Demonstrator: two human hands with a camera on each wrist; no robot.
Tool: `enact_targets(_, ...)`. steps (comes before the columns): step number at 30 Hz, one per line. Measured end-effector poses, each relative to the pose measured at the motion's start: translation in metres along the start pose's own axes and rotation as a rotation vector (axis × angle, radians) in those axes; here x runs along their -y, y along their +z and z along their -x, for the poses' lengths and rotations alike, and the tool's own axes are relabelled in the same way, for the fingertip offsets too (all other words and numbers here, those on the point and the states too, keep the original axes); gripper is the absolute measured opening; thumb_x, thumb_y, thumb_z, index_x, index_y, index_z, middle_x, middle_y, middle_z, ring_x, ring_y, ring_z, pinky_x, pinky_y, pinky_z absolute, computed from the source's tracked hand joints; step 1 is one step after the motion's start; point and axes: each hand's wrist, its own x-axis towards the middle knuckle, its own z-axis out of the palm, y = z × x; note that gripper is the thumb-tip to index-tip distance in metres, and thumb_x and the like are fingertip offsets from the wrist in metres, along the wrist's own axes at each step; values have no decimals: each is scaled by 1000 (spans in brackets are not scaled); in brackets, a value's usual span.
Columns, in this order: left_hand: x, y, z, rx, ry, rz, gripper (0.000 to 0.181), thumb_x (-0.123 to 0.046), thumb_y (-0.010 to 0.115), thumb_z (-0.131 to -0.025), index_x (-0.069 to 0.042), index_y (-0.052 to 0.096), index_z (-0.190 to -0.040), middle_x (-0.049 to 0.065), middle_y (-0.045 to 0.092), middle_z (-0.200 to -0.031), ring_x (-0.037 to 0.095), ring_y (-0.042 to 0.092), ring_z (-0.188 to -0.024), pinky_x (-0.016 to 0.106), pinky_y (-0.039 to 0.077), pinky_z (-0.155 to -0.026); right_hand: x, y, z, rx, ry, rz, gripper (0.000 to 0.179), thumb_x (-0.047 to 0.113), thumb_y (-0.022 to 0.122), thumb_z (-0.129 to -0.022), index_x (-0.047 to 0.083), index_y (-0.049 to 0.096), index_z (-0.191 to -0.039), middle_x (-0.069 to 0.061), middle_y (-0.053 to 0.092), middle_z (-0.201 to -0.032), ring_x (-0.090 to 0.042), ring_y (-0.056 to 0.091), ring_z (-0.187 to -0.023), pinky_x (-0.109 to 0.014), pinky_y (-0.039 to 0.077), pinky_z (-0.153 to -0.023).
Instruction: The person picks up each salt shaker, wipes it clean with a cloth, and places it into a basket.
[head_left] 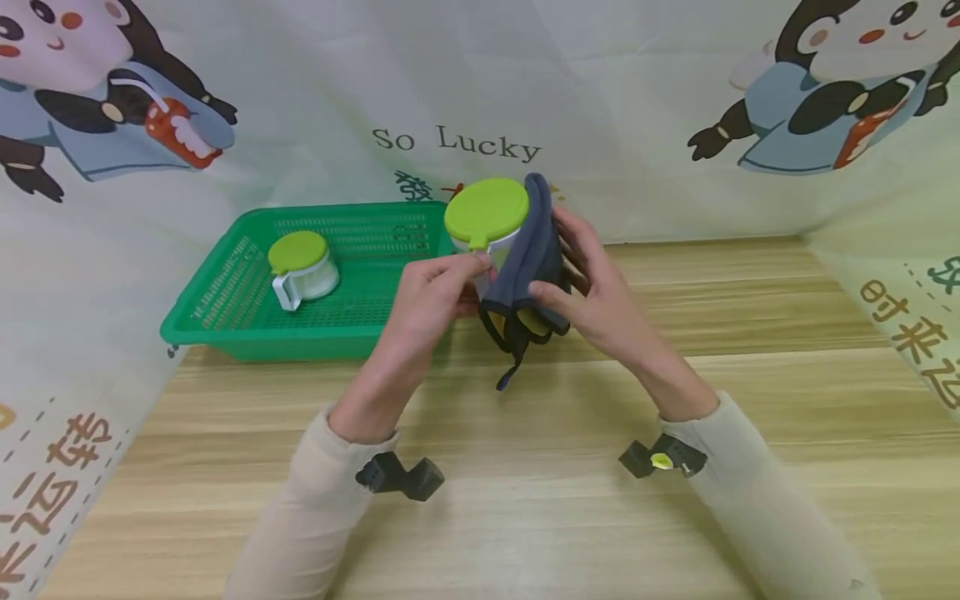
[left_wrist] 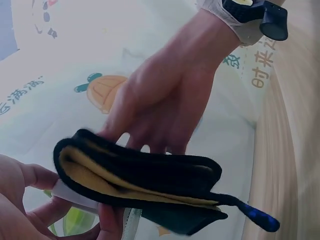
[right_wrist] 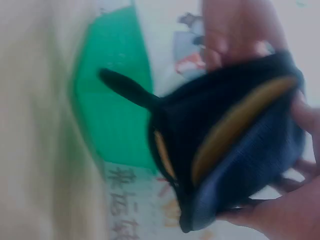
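Observation:
In the head view my left hand (head_left: 431,300) pinches the handle of a clear jar with a bright green lid (head_left: 487,210), held upright over the right end of the green basket. My right hand (head_left: 600,292) grips a dark blue fabric pouch (head_left: 528,250) by its side, thumb on the near face and fingers behind. The pouch (left_wrist: 140,175) overlaps the jar's right side. Its mouth gapes toward me, with mustard lining (right_wrist: 240,120) inside and a black strap (right_wrist: 127,90) at one end. In the right wrist view, the jar is hidden behind the pouch.
The green slotted basket (head_left: 247,337) stands at the back left against a printed cloth (head_left: 645,125). Inside it is a smaller clear jar (head_left: 318,279) with a green lid and a handle. A wood-grain table (head_left: 525,500) spreads below both forearms.

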Motion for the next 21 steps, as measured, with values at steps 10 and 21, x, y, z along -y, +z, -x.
enact_targets(10, 6, 5, 4, -25, 27, -67, 28, -30, 61, -91, -6, 74, -83, 1, 65, -92, 16, 64, -85, 34, 58, -77, 18, 30, 1, -10, 16, -52, 110, 61, 63, -80, 26, -10, -154, 0, 2, -162, -17, 17, -147, -46, 21, -119)
enact_targets(21, 7, 14, 6, 104, 87, -211, 30, -27, 53, -94, -7, 69, -77, 5, 64, -85, 18, 61, -87, 34, 58, -76, -12, 21, -4, -225, 12, -251, 55, 15, 35, -95, 22, 27, -150, 5, 37, -148, -12, 41, -129, -26, 30, -110)
